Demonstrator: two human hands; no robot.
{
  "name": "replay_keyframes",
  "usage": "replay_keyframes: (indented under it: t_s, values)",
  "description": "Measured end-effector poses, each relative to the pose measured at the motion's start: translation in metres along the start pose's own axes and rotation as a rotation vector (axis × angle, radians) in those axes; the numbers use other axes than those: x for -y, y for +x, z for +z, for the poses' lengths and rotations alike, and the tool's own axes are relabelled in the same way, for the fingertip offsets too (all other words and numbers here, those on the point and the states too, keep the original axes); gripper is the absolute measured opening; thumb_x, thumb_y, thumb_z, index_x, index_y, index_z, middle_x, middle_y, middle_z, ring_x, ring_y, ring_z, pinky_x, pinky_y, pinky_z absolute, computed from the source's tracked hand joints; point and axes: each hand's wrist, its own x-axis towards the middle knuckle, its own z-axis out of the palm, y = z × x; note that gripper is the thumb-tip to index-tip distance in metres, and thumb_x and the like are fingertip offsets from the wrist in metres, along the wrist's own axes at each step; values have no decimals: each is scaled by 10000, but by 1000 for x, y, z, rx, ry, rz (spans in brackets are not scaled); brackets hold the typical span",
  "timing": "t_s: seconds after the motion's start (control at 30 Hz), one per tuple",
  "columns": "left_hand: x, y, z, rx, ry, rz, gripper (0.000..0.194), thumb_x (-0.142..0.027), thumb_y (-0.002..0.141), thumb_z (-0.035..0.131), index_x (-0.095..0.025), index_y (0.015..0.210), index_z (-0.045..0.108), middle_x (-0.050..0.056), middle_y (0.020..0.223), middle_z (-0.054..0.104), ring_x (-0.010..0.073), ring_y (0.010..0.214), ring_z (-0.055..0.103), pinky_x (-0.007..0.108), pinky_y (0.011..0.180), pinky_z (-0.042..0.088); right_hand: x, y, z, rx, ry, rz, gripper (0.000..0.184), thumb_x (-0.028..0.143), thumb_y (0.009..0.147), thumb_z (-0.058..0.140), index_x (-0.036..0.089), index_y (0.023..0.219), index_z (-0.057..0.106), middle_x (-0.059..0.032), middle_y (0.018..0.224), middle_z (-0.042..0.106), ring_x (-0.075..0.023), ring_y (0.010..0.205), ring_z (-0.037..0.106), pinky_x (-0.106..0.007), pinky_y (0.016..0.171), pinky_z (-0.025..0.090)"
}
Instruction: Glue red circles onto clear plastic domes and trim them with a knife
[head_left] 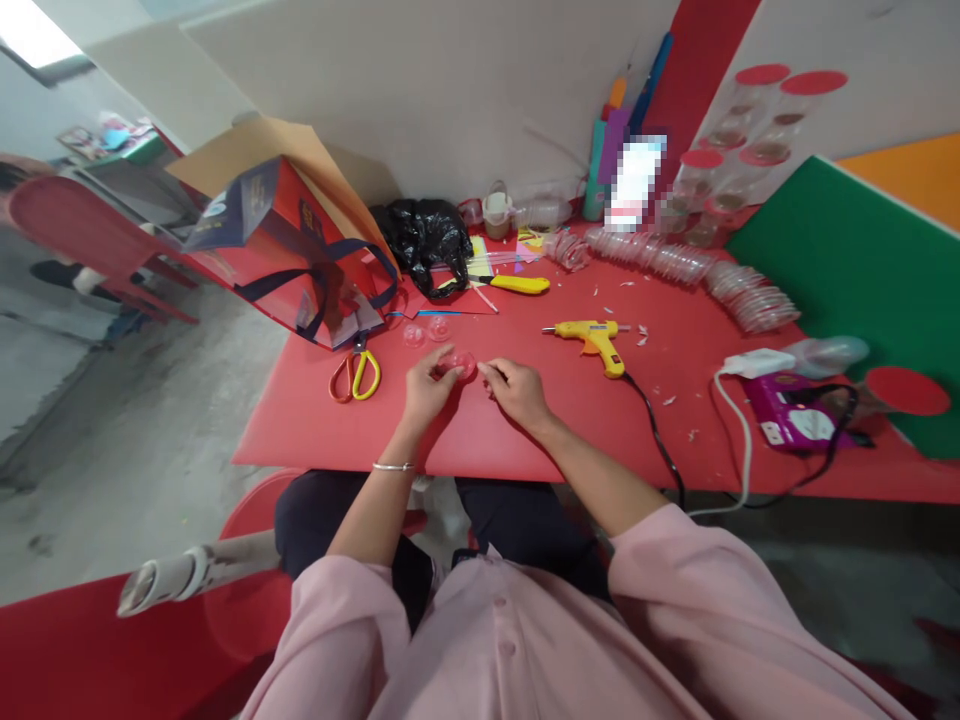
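Observation:
A small round clear plastic piece (464, 366), perhaps a cup lid, is pinched between the thumb and fingers of my left hand (429, 392). Close to its right edge, my right hand (519, 394) is closed in a pinch. Whatever sits between those right fingertips is too small to make out. Two similar clear plastic pieces (413, 334) lie just beyond my left hand. To the left of it rest scissors (355, 372) with red and yellow handles. A yellow hot glue gun (592, 340) lies right of my right hand, its nozzle pointing left.
A red and blue bag (277, 250) stands at the table's left, beside a black plastic bag (427, 235). A yellow utility knife (519, 285) lies farther back. Stacked clear plastic pieces (660, 255) line the rear. Cords lead from a purple box (795, 415) at right.

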Motion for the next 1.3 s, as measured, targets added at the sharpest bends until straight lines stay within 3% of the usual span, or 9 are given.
replay_keyframes:
  t_s: [0.1, 0.17, 0.37, 0.53, 0.77, 0.9, 1.03, 1.17, 1.3]
  values:
    - [-5, 0, -3, 35, -121, -65, 517, -298, 858, 738, -163, 1353, 683, 31, 790, 718, 139, 634, 644, 326, 708, 596, 1, 1, 0, -51, 7, 29, 555, 660, 1032, 459, 243, 728, 662, -11, 637, 707, -163, 613, 678, -275, 640, 492]
    - [-7, -1, -5, 44, -102, -55, 500, -288, 853, 740, -171, 1337, 698, 32, 804, 719, 143, 657, 651, 331, 728, 597, -1, 3, -1, -69, 19, 31, 552, 655, 1040, 439, 244, 752, 669, -17, 671, 720, -167, 632, 682, -276, 637, 491]
    - [-6, -3, -6, 16, 38, 124, 372, -197, 866, 710, -215, 1235, 748, 120, 1322, 680, 194, 1029, 699, 334, 892, 595, -6, 7, 0, -110, 8, -32, 290, 438, 1032, 535, 252, 992, 753, -29, 851, 782, -182, 757, 707, -293, 748, 515]
    - [-6, -1, -8, 134, 219, 107, 413, -224, 862, 728, -232, 1274, 743, 96, 1283, 712, 184, 916, 689, 346, 902, 580, -3, 7, 1, -100, -15, -41, 260, 379, 1015, 544, 253, 1008, 771, -41, 901, 797, -199, 806, 717, -312, 790, 519]
    - [-9, 2, -5, 65, 271, 144, 359, -324, 853, 778, -221, 1196, 787, 107, 1223, 719, 190, 870, 694, 337, 850, 574, -4, 6, 2, -90, -20, -50, 257, 357, 1006, 546, 255, 997, 782, -43, 913, 799, -199, 813, 718, -307, 795, 514]
    - [-10, 2, -6, 12, 244, 144, 396, -254, 871, 736, -241, 1267, 758, 94, 1234, 754, 221, 948, 719, 373, 904, 578, -4, 6, 1, -92, -17, -44, 265, 372, 1005, 545, 256, 1000, 783, -44, 927, 804, -202, 820, 723, -312, 798, 522]
    - [-12, 2, -11, 88, 317, 103, 375, -278, 822, 808, -252, 1196, 790, 86, 1194, 791, 279, 1035, 741, 409, 944, 575, -3, 7, 1, -91, -2, -55, 276, 371, 1006, 541, 247, 998, 787, -51, 937, 804, -206, 827, 728, -316, 798, 526]
    - [-13, -1, -10, -24, 322, 133, 358, -320, 874, 769, -274, 1229, 771, 72, 1245, 774, 269, 1094, 729, 413, 986, 569, -4, 6, 1, -88, -8, -54, 290, 390, 1012, 535, 254, 1028, 790, -54, 940, 804, -216, 867, 734, -324, 815, 533]
    - [-14, -2, -7, 77, 374, 122, 364, -316, 868, 778, -276, 1230, 762, 79, 1267, 767, 284, 1127, 723, 413, 982, 566, -6, 6, 2, -92, -8, -65, 292, 392, 1017, 533, 252, 1033, 789, -53, 957, 806, -213, 871, 735, -326, 826, 535]
